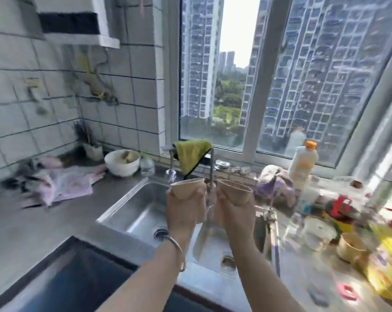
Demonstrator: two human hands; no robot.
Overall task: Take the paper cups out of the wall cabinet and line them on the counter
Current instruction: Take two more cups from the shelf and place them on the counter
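Observation:
I hold two tan paper cups above the steel double sink [132,206]. My left hand [183,210] is wrapped around the left cup [187,188], which tilts slightly left with its rim up. My right hand [232,210] grips the right cup [232,190], tilted to the right. The two cups sit side by side, a narrow gap between them, in front of the tap. A silver bangle circles my left wrist. The wall cabinet is out of view. The frame is motion-blurred.
A grey counter [21,221] at left carries a pink cloth [62,181] and a white bowl [122,162]. A green cloth [191,154] hangs on the tap. The right counter is crowded: a white bottle [303,163], containers, yellow packaging [386,262]. A dark hob [73,278] lies near left.

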